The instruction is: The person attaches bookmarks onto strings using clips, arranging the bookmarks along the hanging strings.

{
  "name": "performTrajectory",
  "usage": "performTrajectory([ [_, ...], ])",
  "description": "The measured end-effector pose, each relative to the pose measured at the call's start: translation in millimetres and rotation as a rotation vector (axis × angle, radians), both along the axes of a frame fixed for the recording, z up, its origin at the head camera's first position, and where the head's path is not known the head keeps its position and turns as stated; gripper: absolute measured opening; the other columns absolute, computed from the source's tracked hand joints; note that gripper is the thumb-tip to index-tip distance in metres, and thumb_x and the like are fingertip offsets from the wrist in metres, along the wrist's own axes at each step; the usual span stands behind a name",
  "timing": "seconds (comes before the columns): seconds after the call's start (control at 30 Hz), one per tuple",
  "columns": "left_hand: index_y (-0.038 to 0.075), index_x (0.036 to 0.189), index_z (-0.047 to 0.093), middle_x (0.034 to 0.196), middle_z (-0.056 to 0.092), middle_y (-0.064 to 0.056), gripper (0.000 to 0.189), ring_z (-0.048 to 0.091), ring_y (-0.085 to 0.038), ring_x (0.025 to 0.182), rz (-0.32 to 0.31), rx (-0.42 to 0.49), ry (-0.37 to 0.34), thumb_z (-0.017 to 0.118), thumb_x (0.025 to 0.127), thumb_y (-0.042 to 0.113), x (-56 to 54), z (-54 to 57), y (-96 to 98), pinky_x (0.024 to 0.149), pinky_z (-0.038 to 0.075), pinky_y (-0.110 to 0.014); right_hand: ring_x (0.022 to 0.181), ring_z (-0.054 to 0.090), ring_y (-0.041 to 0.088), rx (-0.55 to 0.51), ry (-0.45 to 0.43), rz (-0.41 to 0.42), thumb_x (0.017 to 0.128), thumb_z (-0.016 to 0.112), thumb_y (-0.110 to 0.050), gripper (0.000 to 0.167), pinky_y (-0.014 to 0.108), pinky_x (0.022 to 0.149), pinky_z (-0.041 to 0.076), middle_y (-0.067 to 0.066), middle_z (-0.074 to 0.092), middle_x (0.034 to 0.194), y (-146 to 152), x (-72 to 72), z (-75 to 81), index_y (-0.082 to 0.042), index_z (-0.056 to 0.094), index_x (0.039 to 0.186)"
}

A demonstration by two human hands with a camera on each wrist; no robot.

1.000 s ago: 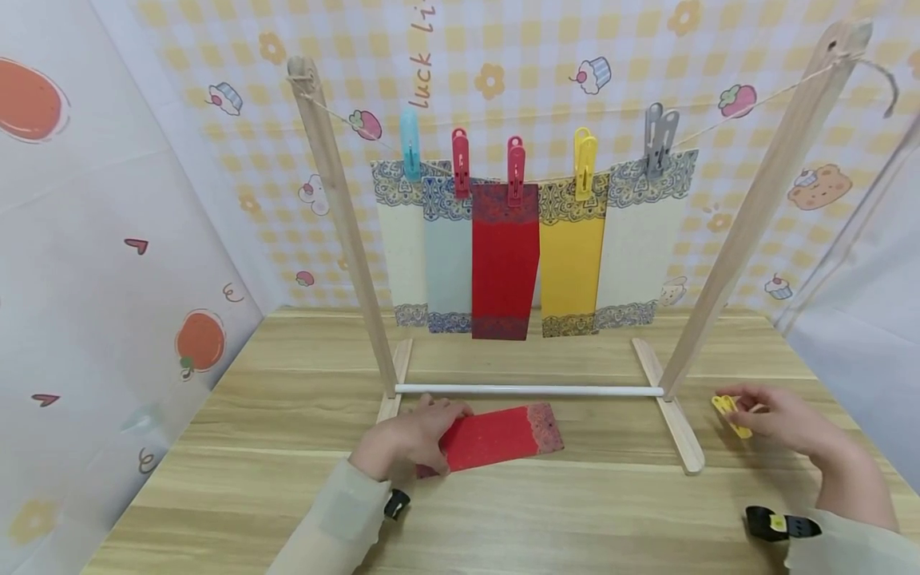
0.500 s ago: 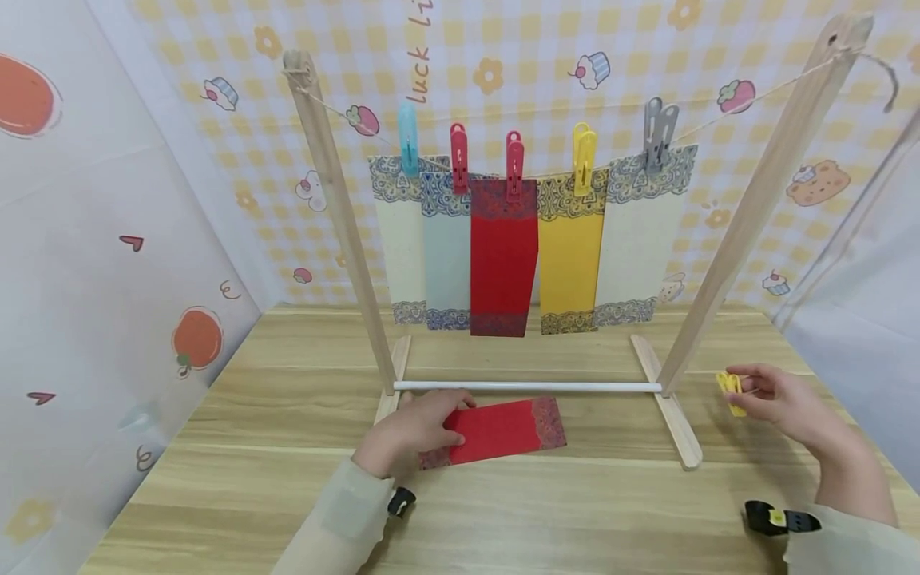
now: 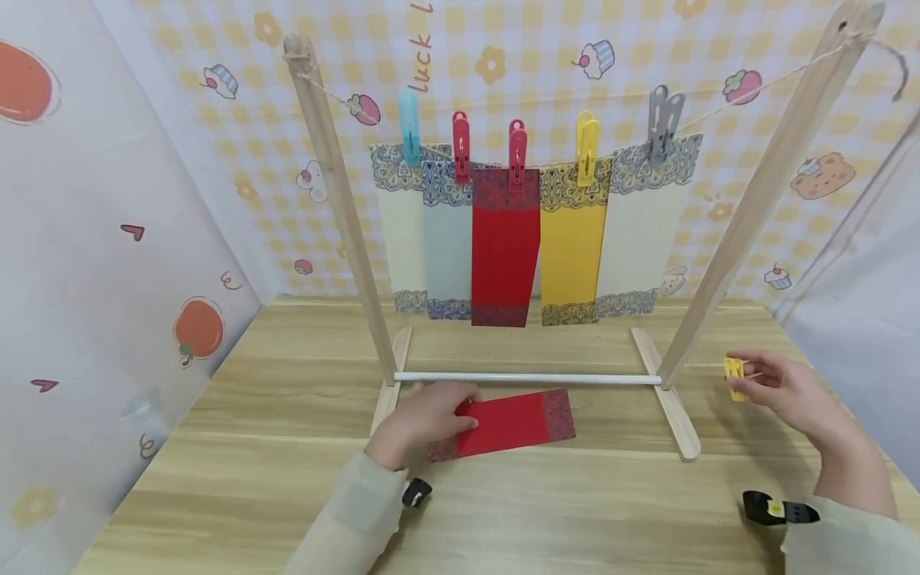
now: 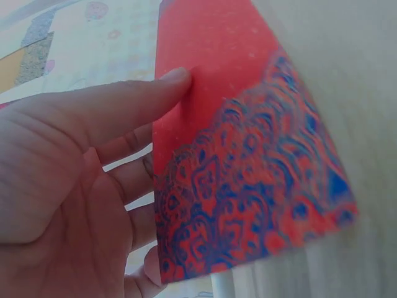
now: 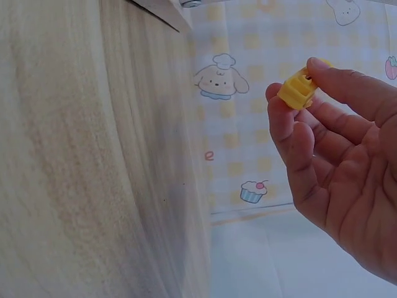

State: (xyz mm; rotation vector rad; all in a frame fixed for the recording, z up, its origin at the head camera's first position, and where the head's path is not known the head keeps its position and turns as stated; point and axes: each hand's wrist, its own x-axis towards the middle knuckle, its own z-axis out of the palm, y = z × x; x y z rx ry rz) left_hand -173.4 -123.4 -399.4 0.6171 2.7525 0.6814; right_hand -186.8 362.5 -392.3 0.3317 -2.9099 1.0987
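Observation:
My left hand pinches a red card near its left end, thumb on the front and the other fingers behind. In the left wrist view the red card shows a blue lace pattern at that end. On the right, my right hand holds a yellow clothespin between thumb and fingertips, beside the rack's right foot. The right wrist view shows this yellow clothespin above the table. Behind the hands, a string on a wooden rack bears several patterned cards, among them a hanging red card.
Wooden posts stand at both sides of the rack, joined low down by a white rod. Blue, red, yellow and grey clothespins clip the hanging cards. A printed cloth covers the wall behind the wooden table.
The left hand has changed its grip on the red card, and the card has shifted slightly right and up. The right hand has raised the yellow clothespin and turned it more upright.

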Motion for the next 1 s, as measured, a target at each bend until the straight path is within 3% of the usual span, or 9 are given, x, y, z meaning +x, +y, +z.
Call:
performTrajectory([
  [0.27, 0.017, 0.095, 0.062, 0.084, 0.061, 0.006, 0.007, 0.055, -0.010, 0.076, -0.048, 0.057, -0.024, 0.069, 0.093, 0.017, -2.3, 3.2, 4.7, 0.070, 0.047, -0.027, 0.080, 0.060, -0.005, -0.067, 0.018, -0.010, 0.100, 0.060, -0.016, 0.044, 0.020, 0.065, 0.053, -0.019, 0.055, 0.096, -2.9, -0.6, 1.9, 0.004, 0.046, 0.136],
  [0.47, 0.016, 0.095, 0.062, 0.084, 0.062, 0.004, 0.008, 0.054, -0.011, 0.074, -0.041, 0.086, -0.039, 0.069, 0.092, 0.015, -2.3, 3.7, 6.9, 0.063, 0.047, -0.025, 0.081, 0.059, -0.006, -0.125, 0.029, -0.023, 0.100, 0.060, -0.015, 0.032, 0.017, 0.066, 0.052, -0.017, 0.054, 0.097, -4.4, 1.0, 2.4, -0.020, 0.052, 0.130],
  [0.63, 0.016, 0.097, 0.063, 0.086, 0.063, 0.004, 0.007, 0.055, -0.011, 0.074, -0.033, 0.084, -0.055, 0.068, 0.093, 0.015, -1.1, 5.2, 9.7, 0.062, 0.047, -0.024, 0.081, 0.058, -0.009, -0.137, 0.056, -0.037, 0.098, 0.063, -0.013, 0.038, 0.014, 0.065, 0.050, -0.022, 0.054, 0.096, -4.1, 4.5, 5.9, -0.038, 0.050, 0.123],
  [1.0, 0.017, 0.099, 0.063, 0.091, 0.066, 0.004, 0.009, 0.056, -0.008, 0.077, -0.074, 0.065, -0.046, 0.069, 0.093, 0.017, 3.4, 9.1, 13.5, 0.068, 0.048, -0.023, 0.084, 0.053, -0.015, -0.073, 0.095, -0.078, 0.098, 0.064, -0.018, 0.036, 0.011, 0.064, 0.047, -0.021, 0.050, 0.099, -9.7, 8.2, 13.9, -0.022, 0.052, 0.132],
])
